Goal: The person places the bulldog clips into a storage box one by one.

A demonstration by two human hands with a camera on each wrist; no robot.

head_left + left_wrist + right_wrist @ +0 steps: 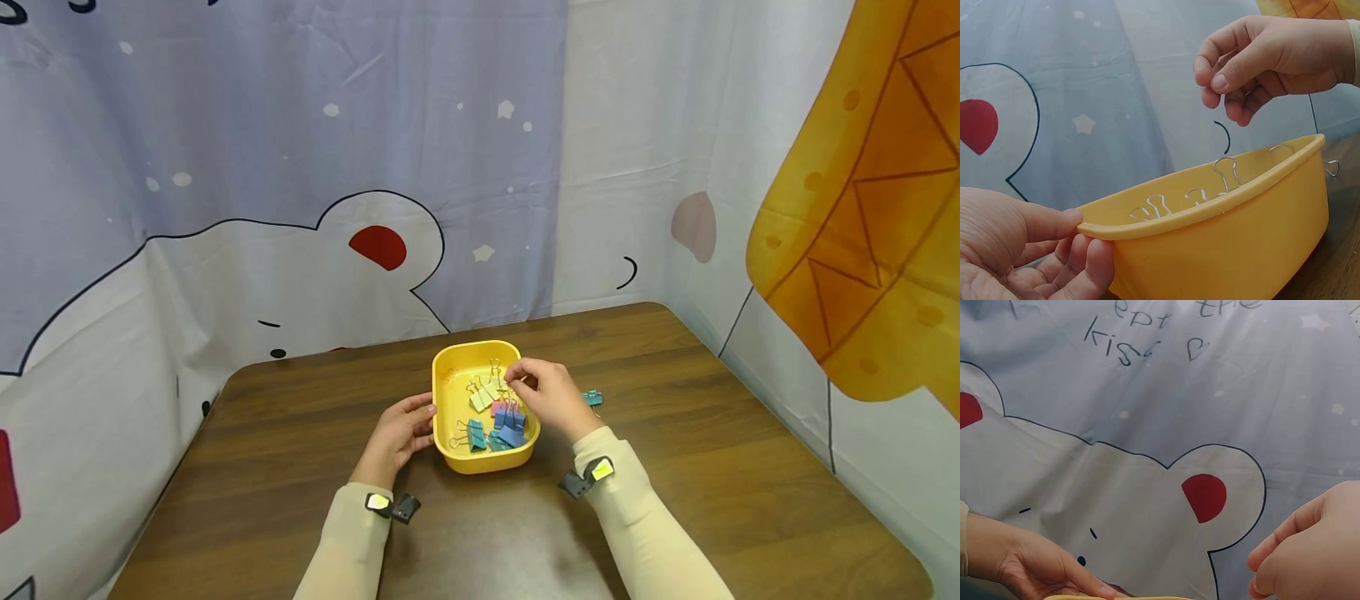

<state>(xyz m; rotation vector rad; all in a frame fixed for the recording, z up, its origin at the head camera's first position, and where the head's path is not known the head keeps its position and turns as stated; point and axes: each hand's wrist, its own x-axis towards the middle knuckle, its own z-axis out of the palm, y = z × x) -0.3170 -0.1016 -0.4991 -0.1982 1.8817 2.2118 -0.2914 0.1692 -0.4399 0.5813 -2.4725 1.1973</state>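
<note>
My left hand holds the left side of a yellow plastic basket; in the left wrist view its thumb lies on the rim and the fingers are under it outside. Inside are several binder clips: pale yellow clips, a pink clip, blue clips and teal clips. Over the basket's right side hovers my right hand, fingers loosely bent. The left wrist view shows that hand above the wire handles, with nothing visible between thumb and fingers.
A teal binder clip lies on the brown wooden table, right of the basket and just beyond the right hand. Behind the table hangs a printed curtain along the back and right side.
</note>
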